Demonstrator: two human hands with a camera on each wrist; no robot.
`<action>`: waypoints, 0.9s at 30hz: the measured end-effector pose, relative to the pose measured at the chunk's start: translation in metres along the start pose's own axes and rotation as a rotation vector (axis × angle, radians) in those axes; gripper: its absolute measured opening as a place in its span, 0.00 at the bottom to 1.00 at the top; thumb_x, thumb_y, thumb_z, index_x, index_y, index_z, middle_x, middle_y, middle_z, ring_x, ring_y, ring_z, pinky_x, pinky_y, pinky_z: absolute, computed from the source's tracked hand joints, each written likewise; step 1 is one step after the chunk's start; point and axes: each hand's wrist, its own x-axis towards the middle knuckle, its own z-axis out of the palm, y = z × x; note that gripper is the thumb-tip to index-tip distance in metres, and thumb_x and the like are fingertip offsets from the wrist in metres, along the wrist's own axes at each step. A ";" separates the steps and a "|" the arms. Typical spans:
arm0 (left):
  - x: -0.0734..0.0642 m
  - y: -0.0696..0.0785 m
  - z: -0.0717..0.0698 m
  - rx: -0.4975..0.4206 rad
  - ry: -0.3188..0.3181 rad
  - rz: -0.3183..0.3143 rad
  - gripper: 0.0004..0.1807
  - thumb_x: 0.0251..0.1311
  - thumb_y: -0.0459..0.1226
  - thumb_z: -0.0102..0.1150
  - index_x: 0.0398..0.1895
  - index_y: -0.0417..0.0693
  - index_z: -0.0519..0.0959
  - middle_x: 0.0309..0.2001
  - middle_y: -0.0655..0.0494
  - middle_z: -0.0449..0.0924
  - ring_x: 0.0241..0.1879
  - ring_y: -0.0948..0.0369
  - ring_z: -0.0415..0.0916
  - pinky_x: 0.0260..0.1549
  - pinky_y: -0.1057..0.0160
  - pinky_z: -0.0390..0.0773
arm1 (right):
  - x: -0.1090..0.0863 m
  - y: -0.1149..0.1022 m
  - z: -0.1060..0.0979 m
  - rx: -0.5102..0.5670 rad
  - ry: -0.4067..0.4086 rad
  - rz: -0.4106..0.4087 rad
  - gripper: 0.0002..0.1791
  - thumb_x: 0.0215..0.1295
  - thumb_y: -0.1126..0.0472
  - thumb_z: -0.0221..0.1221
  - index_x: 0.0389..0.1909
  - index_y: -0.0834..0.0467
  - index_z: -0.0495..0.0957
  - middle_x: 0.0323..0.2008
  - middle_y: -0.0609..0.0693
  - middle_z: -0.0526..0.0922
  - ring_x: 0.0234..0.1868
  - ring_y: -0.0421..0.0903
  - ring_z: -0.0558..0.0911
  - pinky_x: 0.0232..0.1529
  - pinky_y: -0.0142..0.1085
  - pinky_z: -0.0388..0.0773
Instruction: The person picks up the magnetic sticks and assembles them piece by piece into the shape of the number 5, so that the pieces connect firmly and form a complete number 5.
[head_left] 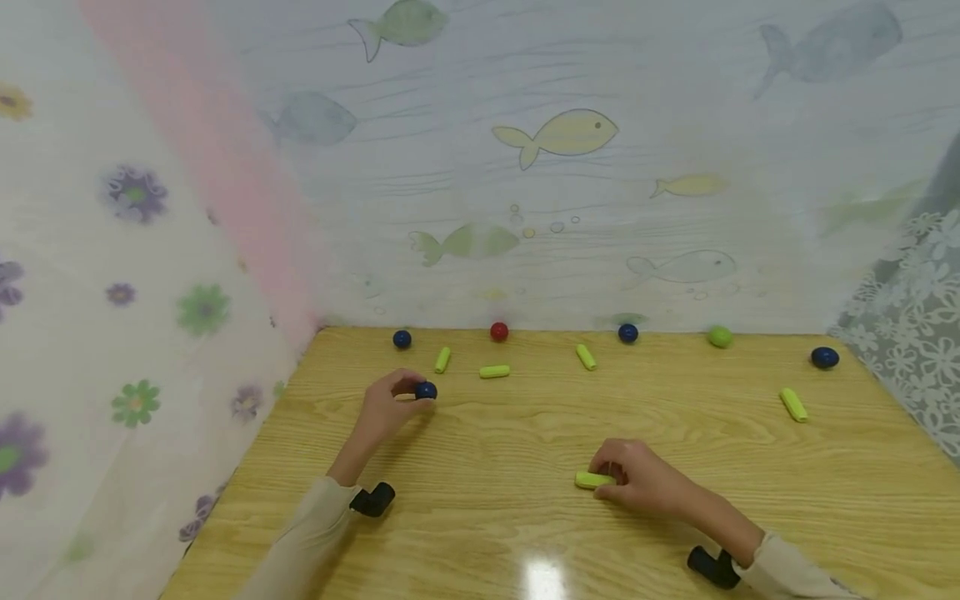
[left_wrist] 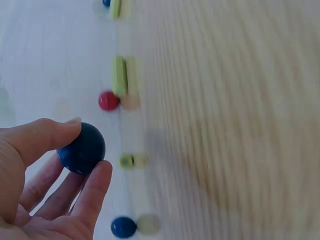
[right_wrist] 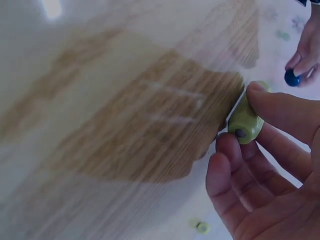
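Observation:
My left hand (head_left: 388, 408) pinches a dark blue ball (head_left: 426, 391) between thumb and fingertips over the left part of the table. In the left wrist view the ball (left_wrist: 82, 148) looks smooth and glossy. My right hand (head_left: 645, 479) grips a short yellow-green stick (head_left: 592, 480) nearer the table's front. One end of that stick (right_wrist: 246, 120) shows a dark round spot in the right wrist view. Closest to my left hand lie another yellow-green stick (head_left: 442, 360) and a dark blue ball (head_left: 402, 339).
Along the wooden table's (head_left: 495, 450) back edge sit a red ball (head_left: 499, 332), a blue ball (head_left: 628, 333), a green ball (head_left: 720, 337) and an oval blue piece (head_left: 825, 357). More yellow-green sticks lie before them: one sideways (head_left: 495, 372), two slanted (head_left: 586, 357). A fish-patterned curtain (head_left: 555, 192) hangs behind.

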 end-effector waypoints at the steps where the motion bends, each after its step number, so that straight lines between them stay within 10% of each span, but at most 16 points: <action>1: -0.003 0.003 0.004 -0.007 -0.006 -0.001 0.19 0.51 0.33 0.70 0.48 0.43 0.78 0.48 0.47 0.77 0.49 0.51 0.76 0.44 0.55 0.79 | 0.000 -0.001 0.000 0.000 -0.006 0.001 0.10 0.55 0.62 0.67 0.38 0.58 0.79 0.32 0.43 0.77 0.27 0.33 0.73 0.26 0.29 0.74; 12: -0.036 0.036 0.042 -0.162 -0.160 0.019 0.15 0.52 0.31 0.69 0.44 0.43 0.79 0.44 0.48 0.79 0.47 0.53 0.77 0.43 0.63 0.79 | 0.003 -0.002 0.004 0.012 -0.001 -0.012 0.10 0.54 0.63 0.68 0.36 0.56 0.78 0.30 0.42 0.76 0.26 0.33 0.72 0.26 0.29 0.74; 27: -0.058 0.043 0.088 -0.222 -0.361 0.045 0.20 0.50 0.32 0.71 0.48 0.38 0.80 0.46 0.51 0.79 0.46 0.57 0.78 0.41 0.66 0.80 | 0.002 -0.007 0.004 0.026 0.017 -0.019 0.10 0.53 0.62 0.69 0.35 0.57 0.78 0.29 0.44 0.76 0.25 0.34 0.71 0.24 0.29 0.73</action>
